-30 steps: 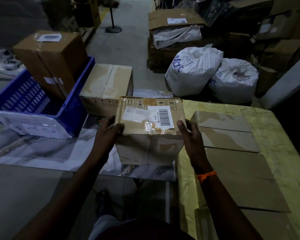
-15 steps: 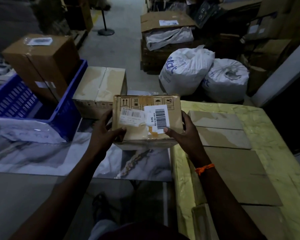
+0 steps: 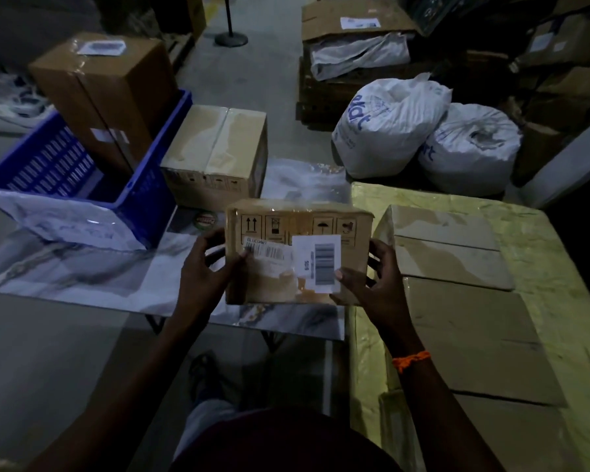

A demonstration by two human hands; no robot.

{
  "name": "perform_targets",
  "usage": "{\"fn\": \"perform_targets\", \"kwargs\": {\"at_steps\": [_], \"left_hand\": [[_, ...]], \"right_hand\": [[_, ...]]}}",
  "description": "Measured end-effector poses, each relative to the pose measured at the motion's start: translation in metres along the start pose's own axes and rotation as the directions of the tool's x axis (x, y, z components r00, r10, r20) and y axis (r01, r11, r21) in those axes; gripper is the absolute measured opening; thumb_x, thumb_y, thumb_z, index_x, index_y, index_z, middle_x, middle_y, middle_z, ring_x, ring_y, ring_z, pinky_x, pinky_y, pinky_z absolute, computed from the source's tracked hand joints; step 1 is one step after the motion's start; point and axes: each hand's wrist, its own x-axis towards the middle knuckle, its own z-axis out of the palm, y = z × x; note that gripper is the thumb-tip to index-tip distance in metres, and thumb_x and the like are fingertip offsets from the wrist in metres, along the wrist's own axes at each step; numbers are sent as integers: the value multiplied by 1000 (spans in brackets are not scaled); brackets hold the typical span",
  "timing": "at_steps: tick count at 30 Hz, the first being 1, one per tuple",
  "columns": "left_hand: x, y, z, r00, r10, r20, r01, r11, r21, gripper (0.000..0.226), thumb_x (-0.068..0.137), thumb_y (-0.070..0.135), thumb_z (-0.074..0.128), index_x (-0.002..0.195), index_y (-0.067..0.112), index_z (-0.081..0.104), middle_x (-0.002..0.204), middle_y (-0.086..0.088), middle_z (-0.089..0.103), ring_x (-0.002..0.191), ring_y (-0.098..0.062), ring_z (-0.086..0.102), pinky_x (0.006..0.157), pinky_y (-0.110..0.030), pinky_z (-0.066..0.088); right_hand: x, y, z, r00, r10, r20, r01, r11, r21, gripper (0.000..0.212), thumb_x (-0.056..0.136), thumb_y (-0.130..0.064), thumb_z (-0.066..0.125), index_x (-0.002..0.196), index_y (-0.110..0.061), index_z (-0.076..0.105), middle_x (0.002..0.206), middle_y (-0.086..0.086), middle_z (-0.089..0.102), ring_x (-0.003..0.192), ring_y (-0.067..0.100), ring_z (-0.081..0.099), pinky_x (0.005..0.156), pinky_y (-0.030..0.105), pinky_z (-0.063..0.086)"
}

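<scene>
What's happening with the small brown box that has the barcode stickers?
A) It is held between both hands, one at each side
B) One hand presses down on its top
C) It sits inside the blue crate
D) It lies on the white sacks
A: the left hand grips the left edge of the small box and the right hand grips its right edge, with both thumbs on the labelled face.

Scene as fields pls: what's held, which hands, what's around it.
held: cardboard parcel, labelled face toward camera
grip: left hand on its left edge, right hand on its right edge, thumbs on front
labels: barcode label by right thumb
under: marble-pattern table
left: blue crate, tall box standing in it; taped box beside
right: yellow-wrapped block under flat cardboard
behind: two white sacks on floor
</scene>
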Motion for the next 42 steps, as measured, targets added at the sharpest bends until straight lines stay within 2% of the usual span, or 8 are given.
{"fn": "perform_targets", "kwargs": {"at_steps": [4,7,10,15,18,24,37,42], "left_hand": [[-14,-10,-3,977,-203,58,204,979,-12,69,74,87,59,127,43,61,132,3,64,119,-15,63,98,-48,56],[-25,-12,0,958,-278,76,284,955,-85,66,84,81,47,123,30,62,128,1,65,120,-15,61,93,-43,54],[-35,-22,-3,949,-307,70,312,948,-71,57,93,73,50,125,27,60,125,4,64,117,-14,61,93,-45,54],[-52,-38,-5,945,-316,82,317,948,-10,63,70,75,65,121,38,62,117,13,67,103,-7,68,81,-32,58],[-61,-50,-6,941,-335,48,336,942,3,54,76,64,70,121,36,64,114,11,70,100,-7,71,75,-27,58],[-72,-70,-7,932,-361,11,360,931,53,78,69,74,72,130,25,64,122,-3,70,108,-18,70,78,-30,59],[-2,-63,13,963,-255,83,211,911,354,66,94,46,70,147,15,47,138,-6,59,117,-22,60,88,-34,55],[43,-50,27,960,-256,116,194,902,385,64,94,43,70,148,18,48,142,-8,60,128,-29,58,103,-44,51]], "right_hand": [[-16,7,-1,992,125,16,-126,991,41,62,85,-68,64,135,-33,55,133,-8,62,113,-6,61,87,23,55],[-23,10,-3,976,209,66,-216,969,120,36,99,-66,43,112,-36,59,116,-3,66,97,-6,67,75,16,55],[-31,20,-2,961,269,60,-274,954,119,43,91,-75,49,110,-37,60,113,-1,65,106,10,67,85,30,58],[-49,47,4,952,301,46,-302,953,8,87,65,-96,57,130,-38,58,130,-4,62,121,15,62,101,48,55],[-58,54,7,948,318,26,-317,947,-41,87,69,-89,61,135,-33,55,130,-2,61,118,15,63,98,41,57],[-67,61,13,936,352,-10,-352,934,-57,66,81,-67,69,131,-26,57,125,-5,61,112,9,60,82,25,53],[5,68,26,977,210,-21,-207,931,-301,60,91,-41,76,141,-17,52,133,7,62,115,21,62,92,44,59],[46,47,39,973,231,-11,-223,928,-297,56,95,-34,73,144,-15,53,123,0,65,112,16,62,84,17,46]]}}
